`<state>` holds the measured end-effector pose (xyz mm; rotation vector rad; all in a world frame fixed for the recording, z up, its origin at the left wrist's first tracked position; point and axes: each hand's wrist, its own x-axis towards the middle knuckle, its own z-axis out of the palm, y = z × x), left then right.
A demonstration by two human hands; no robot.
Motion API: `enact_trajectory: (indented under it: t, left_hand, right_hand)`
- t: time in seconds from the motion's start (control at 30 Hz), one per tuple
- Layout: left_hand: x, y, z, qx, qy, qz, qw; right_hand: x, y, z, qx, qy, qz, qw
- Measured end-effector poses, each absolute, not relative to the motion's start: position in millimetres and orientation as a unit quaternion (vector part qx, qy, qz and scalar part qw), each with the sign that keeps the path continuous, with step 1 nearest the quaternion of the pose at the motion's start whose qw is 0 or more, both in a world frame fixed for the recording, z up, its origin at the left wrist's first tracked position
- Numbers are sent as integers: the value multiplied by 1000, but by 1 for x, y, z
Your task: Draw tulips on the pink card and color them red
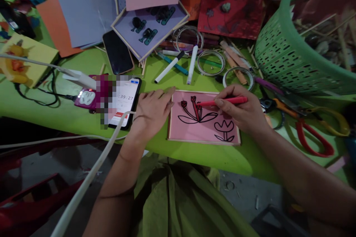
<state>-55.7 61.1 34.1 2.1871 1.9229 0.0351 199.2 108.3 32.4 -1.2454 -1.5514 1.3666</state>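
A pink card (186, 131) framed with thin wooden strips lies on the green table in front of me. Black outlines of flowers and leaves are drawn on it, and some blooms and a stem are coloured red. My right hand (240, 109) grips a red marker (232, 101), its tip on the card among the flowers at the upper middle. My left hand (154, 109) lies flat at the card's left edge, fingers stretched out and pointing toward its top left corner. Close to the left wrist is a lit phone (126, 100) showing a timer.
Markers (169, 67) and rolls of tape (210, 63) lie beyond the card. To the right are scissors (314, 139) and a green basket (303, 52) of scraps. A dark phone (118, 53), a framed purple card (150, 31) and coloured sheets (83, 7) sit at the back. A white cable (91, 170) crosses the left side.
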Motion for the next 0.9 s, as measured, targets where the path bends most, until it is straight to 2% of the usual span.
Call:
enact_trajectory:
  t: [0.43,0.9]
  left_hand:
    - [-59,60,29,757,645,37,102]
    - [-57,60,31,751,651,24,107]
  right_hand:
    - [202,109,30,-487,-626,507,338]
    - [201,107,31,-474,-602,538,351]
